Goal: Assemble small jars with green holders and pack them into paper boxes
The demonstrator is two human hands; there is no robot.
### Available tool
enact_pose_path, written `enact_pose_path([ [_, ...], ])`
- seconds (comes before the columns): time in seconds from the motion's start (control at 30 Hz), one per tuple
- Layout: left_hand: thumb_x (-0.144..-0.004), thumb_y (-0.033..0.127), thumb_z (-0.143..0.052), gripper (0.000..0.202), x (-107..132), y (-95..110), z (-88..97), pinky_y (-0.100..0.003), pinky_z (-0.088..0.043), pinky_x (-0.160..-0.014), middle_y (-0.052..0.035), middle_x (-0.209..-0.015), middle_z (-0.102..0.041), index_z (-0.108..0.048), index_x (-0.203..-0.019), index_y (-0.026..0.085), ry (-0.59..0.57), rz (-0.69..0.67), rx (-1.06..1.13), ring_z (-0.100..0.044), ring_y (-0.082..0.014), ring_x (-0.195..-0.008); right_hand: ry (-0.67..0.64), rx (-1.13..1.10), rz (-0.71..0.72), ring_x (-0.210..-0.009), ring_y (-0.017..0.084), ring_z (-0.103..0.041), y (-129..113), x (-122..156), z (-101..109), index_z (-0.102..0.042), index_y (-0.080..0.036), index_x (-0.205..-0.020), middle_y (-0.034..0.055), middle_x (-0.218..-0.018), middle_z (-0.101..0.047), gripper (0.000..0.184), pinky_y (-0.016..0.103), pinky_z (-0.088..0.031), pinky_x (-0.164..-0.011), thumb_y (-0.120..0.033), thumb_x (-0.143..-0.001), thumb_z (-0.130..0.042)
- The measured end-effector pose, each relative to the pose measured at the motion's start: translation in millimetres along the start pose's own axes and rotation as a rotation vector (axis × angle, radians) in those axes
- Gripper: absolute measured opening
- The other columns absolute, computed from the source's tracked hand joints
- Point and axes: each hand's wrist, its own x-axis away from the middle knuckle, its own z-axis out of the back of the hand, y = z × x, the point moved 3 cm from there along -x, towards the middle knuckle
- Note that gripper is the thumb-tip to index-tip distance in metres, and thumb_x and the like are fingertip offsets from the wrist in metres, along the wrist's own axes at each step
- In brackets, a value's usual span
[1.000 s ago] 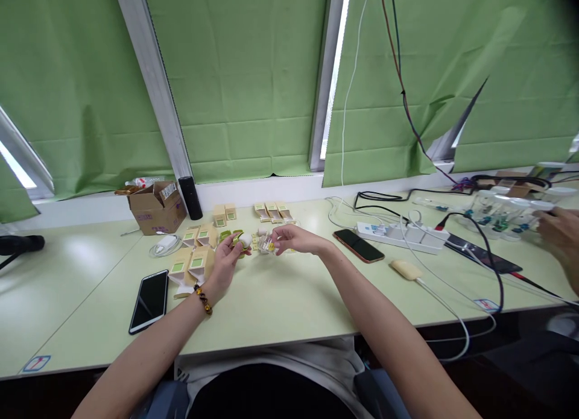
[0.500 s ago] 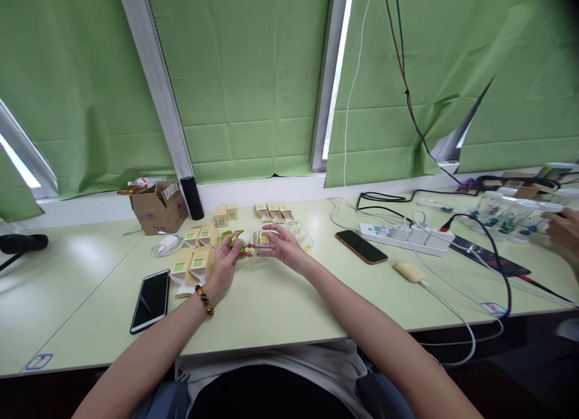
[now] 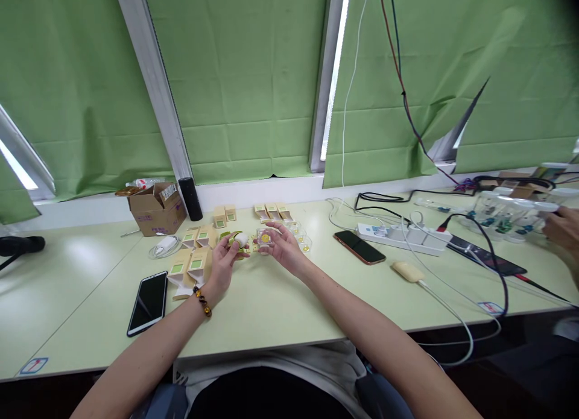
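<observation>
My left hand [image 3: 222, 263] is closed around a roll-like green-and-white thing [image 3: 241, 240], its exact kind unclear. Between the fingers of my right hand [image 3: 288, 250] is a small clear case with a yellow round centre [image 3: 265, 238], held close to the right of that thing. Both are raised in front of me over the table [image 3: 266, 304]. Just beyond my right hand lie several clear round cases [image 3: 306, 244] with yellow centres. Opened cream cartons with green windows [image 3: 198, 265] stand beside my left hand, some partly behind one another.
More small cartons [image 3: 273, 211] stand at the back. Left are a phone [image 3: 148, 302], a white charger [image 3: 165, 245], a cardboard box [image 3: 158, 211] and a black cylinder [image 3: 190, 199]. Rightward lie another phone [image 3: 359, 247], a power strip [image 3: 402, 238], cables and another person's hand [image 3: 563, 231] by clear jars [image 3: 509, 217].
The clear case in my right hand has turned, so its yellow centre faces me more fully. My left hand keeps its hold. The whole view has shifted slightly.
</observation>
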Motion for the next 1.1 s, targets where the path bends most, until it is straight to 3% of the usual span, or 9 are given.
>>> enact_pose_path([
  [0.13, -0.084, 0.053, -0.085, 0.055, -0.3, 0.7, 1.2, -0.033, -0.065, -0.074, -0.0098, -0.112, -0.075, -0.066, -0.122, 0.017, 0.045, -0.007, -0.048, -0.075, -0.0199, -0.090, 0.073, 0.268, 0.185, -0.099, 0.021, -0.072, -2.1, 2.4, -1.2, -0.057, -0.030, -0.127, 0.0021, -0.112, -0.063, 0.059, 0.038, -0.066, -0.079, -0.046, -0.081, -0.090],
  [0.23, -0.082, 0.054, -0.087, 0.059, -0.6, 0.1, 2.1, -0.032, -0.065, -0.073, -0.0094, -0.110, -0.075, -0.066, -0.123, 0.017, 0.083, -0.007, -0.057, -0.075, -0.0197, -0.088, 0.094, 0.588, 0.385, -0.105, 0.024, -0.071, -3.4, 7.5, -3.9, -0.056, -0.029, -0.132, 0.0054, -0.117, -0.065, 0.064, 0.041, -0.064, -0.087, -0.041, -0.079, -0.091],
  [0.4, -0.081, 0.053, -0.088, 0.061, -0.4, -0.9, 2.8, -0.031, -0.065, -0.072, -0.0083, -0.108, -0.074, -0.065, -0.124, 0.017, 0.104, -0.012, -0.069, -0.075, -0.0183, -0.084, -0.052, 1.116, 0.836, -0.122, 0.033, -0.068, -3.9, 21.6, -13.2, -0.054, -0.029, -0.144, 0.0131, -0.128, -0.069, 0.061, 0.056, -0.058, -0.103, -0.038, -0.091, -0.083],
  [0.57, -0.081, 0.051, -0.088, 0.061, -1.1, -1.2, 2.4, -0.031, -0.065, -0.074, -0.0085, -0.111, -0.073, -0.063, -0.128, 0.020, 0.098, -0.045, -0.089, -0.074, -0.0179, -0.086, -0.104, 1.298, 1.029, -0.126, 0.033, -0.066, -7.3, 26.8, -16.1, -0.042, -0.031, -0.155, 0.0150, -0.134, -0.066, 0.067, 0.056, -0.060, -0.100, -0.031, -0.097, -0.076],
  [0.7, -0.082, 0.044, -0.088, 0.059, -0.9, 1.4, 0.0, -0.033, -0.065, -0.084, -0.0099, -0.124, -0.069, -0.064, -0.130, 0.022, 0.075, -0.119, -0.108, -0.071, -0.0194, -0.100, -0.120, 1.193, 0.960, -0.131, 0.033, -0.062, -10.0, 24.9, -14.4, -0.044, -0.031, -0.151, 0.0151, -0.136, -0.064, 0.063, 0.059, -0.058, -0.106, -0.028, -0.096, -0.076],
  [0.87, -0.084, 0.038, -0.087, 0.060, 1.1, 5.0, -0.9, -0.035, -0.060, -0.097, -0.0104, -0.132, -0.068, -0.062, -0.137, 0.024, 0.073, -0.195, -0.177, -0.071, -0.0214, -0.110, -0.049, 0.890, 0.628, -0.133, 0.034, -0.061, -6.1, 20.1, -10.5, -0.047, -0.032, -0.141, 0.0138, -0.136, -0.064, 0.066, 0.061, -0.049, -0.117, -0.033, -0.087, -0.085],
  [0.97, -0.085, 0.037, -0.086, 0.061, 1.4, 5.4, 0.0, -0.037, -0.058, -0.103, -0.0117, -0.137, -0.066, -0.062, -0.139, 0.024, 0.096, -0.227, -0.206, -0.068, -0.0238, -0.120, 0.016, 0.649, 0.438, -0.123, 0.030, -0.067, -3.6, 16.3, -9.0, -0.042, -0.032, -0.138, 0.0106, -0.128, -0.065, 0.072, 0.055, -0.053, -0.111, -0.037, -0.084, -0.089],
  [1.1, -0.086, 0.036, -0.084, 0.059, 1.4, 5.2, -0.8, -0.040, -0.054, -0.112, -0.0127, -0.145, -0.062, -0.062, -0.140, 0.024, 0.094, -0.251, -0.231, -0.064, -0.0261, -0.130, 0.055, 0.372, 0.238, -0.103, 0.023, -0.075, -1.9, 10.2, -6.6, -0.042, -0.032, -0.129, 0.0041, -0.114, -0.071, 0.063, 0.041, -0.062, -0.092, -0.051, -0.086, -0.084],
])
